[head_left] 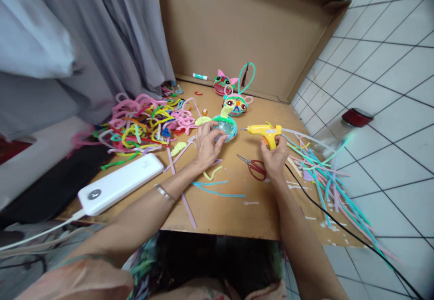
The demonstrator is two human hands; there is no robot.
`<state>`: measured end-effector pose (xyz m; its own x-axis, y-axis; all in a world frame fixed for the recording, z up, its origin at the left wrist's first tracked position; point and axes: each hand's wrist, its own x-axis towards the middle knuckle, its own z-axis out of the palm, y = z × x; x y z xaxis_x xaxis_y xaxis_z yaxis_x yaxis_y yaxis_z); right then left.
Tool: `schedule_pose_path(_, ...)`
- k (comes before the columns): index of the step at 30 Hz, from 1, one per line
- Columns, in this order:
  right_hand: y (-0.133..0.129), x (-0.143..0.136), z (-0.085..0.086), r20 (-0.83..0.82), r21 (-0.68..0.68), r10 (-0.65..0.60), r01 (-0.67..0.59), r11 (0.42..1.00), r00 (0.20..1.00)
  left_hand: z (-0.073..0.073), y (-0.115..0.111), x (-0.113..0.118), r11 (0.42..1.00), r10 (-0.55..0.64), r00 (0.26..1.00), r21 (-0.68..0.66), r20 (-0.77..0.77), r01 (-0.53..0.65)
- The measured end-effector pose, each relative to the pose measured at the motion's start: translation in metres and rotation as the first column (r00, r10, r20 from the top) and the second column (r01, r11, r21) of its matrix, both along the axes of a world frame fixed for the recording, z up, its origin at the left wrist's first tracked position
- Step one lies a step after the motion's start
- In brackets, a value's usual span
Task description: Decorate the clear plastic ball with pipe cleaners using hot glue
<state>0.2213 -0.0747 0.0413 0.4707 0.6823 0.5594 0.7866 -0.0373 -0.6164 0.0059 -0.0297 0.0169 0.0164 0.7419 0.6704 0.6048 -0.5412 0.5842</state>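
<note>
My left hand (207,142) is closed on the near left rim of a small round bowl-like piece (229,130), clear inside and edged in turquoise and blue. A pale yellow curved strip (226,111) rises from its far side. My right hand (275,153) grips the handle of a yellow hot glue gun (264,130), whose metal nozzle points left toward the bowl-like piece without touching it. Red-handled scissors (255,168) lie between my hands on the table. Just behind stands a decorated animal face (235,105) with pink ears and a turquoise loop.
A tangled heap of colourful pipe cleaners (142,124) covers the left side, near a white power bank (120,185). More pipe cleaners (325,173) and a black cord (325,209) lie right, by a red-lidded jar (352,121). A cardboard panel (244,29) stands behind.
</note>
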Motion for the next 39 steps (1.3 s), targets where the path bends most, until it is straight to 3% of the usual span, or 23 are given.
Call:
schedule_pose_path(21, -0.001, -0.001, 0.002, -0.014, 0.007, -0.01, 0.01, 1.0, 1.0, 0.004, 0.001, -0.004, 0.999, -0.035, 0.999, 0.009, 0.022, 0.035)
schedule_pose_path(31, 0.005, 0.004, -0.008, -0.005, 0.131, 0.005, -0.004, 0.991, 1.0, 0.003, 0.002, -0.005, 0.999, -0.028, 0.999, 0.034, 0.03, 0.027)
schedule_pose_path(39, 0.005, 0.004, -0.009, -0.015, 0.146, 0.006, -0.004, 0.989, 1.0, 0.004, 0.002, -0.005, 0.996, 0.0, 0.998, 0.087, 0.06, -0.005)
